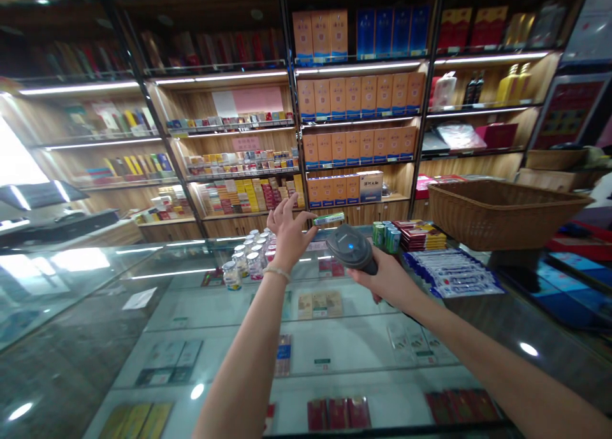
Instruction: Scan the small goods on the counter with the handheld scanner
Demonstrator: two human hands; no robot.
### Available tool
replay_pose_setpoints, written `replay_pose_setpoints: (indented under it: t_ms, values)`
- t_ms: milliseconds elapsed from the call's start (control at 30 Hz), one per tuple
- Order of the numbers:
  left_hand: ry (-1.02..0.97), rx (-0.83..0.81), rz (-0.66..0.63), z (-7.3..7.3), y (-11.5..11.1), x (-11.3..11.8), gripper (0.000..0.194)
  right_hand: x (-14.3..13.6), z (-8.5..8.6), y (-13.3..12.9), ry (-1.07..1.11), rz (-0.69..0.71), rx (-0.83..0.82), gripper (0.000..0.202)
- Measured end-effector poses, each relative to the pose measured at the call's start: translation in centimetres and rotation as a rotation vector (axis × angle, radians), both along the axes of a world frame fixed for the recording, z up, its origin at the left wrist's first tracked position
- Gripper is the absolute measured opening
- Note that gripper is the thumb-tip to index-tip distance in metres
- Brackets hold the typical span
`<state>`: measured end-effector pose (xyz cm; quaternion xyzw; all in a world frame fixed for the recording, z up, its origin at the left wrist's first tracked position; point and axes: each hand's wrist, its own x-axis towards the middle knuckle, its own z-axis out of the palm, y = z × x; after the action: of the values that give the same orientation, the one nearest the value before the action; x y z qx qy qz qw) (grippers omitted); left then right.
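My left hand (289, 229), with a pale bracelet at its wrist, is raised over the glass counter. Its thumb and a finger pinch one end of a slim green pack (328, 219) that bears a pale printed label; the exact kind is too small to read. In my right hand (385, 276) is a dark grey barcode scanner (350, 246), gripped by its handle, with a blue light glowing on top. The scanner's head is just below and right of the pack, close to it. Behind my left hand stand several small clear jars (248, 260) with white lids.
Green and blue tubes (386, 236), stacked red and yellow packs (421, 235) and blue-white sachets (452, 272) lie on the right of the glass counter (215, 362). A wicker basket (507, 213) stands beyond them. Shelves of boxed goods (368, 92) line the wall.
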<state>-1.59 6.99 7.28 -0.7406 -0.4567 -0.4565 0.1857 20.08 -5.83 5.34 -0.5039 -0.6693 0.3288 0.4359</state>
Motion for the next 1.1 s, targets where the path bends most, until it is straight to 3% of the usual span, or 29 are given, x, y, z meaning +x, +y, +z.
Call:
replay_pose_setpoints:
  t_ms: [233,667,900,1100]
  values:
    - [-0.012,0.005,-0.008,-0.2,0.3,0.2,0.014,-0.2,-0.2,0.2,-0.109,-0.040,0.027,0.040]
    - [0.004,-0.014,-0.011,-0.1,0.3,0.0,0.017,0.1,0.0,-0.1,-0.115,-0.046,0.092,0.043]
    - [-0.005,-0.017,-0.026,0.1,0.1,0.0,0.016,1.3,0.6,0.0,-0.572,-0.165,0.160,0.056]
    - [0.011,-0.044,-0.059,0.0,0.0,0.1,0.016,1.8,0.3,0.5,-0.855,-0.229,0.178,0.045]
